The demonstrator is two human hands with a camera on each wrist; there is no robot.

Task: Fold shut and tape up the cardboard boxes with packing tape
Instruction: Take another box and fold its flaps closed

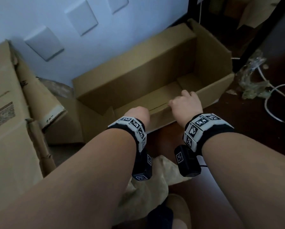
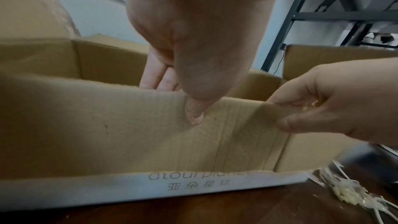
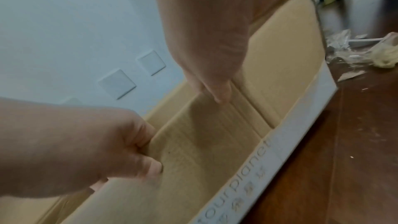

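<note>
An open brown cardboard box (image 1: 138, 71) lies on the floor against the wall, its inside bare. Both hands hold its near long flap (image 2: 107, 125), which stands upright. My left hand (image 1: 138, 113) pinches the flap's top edge, thumb on the outer face and fingers (image 2: 155, 74) behind it. My right hand (image 1: 184, 103) grips the same edge a little to the right, fingers curled over into the box. The left wrist view shows the right hand (image 2: 323, 105) bending the edge slightly. A white printed band (image 2: 193, 181) runs along the flap's base. No tape roll shows in any view.
Other cardboard boxes (image 1: 6, 113) stand at the left. Crumpled clear plastic (image 1: 251, 76) and a white cable (image 1: 270, 96) lie on the dark wood floor (image 1: 237, 116) to the right, beside a black shelf frame (image 1: 262, 38). Crumpled paper (image 1: 155, 187) lies under my wrists.
</note>
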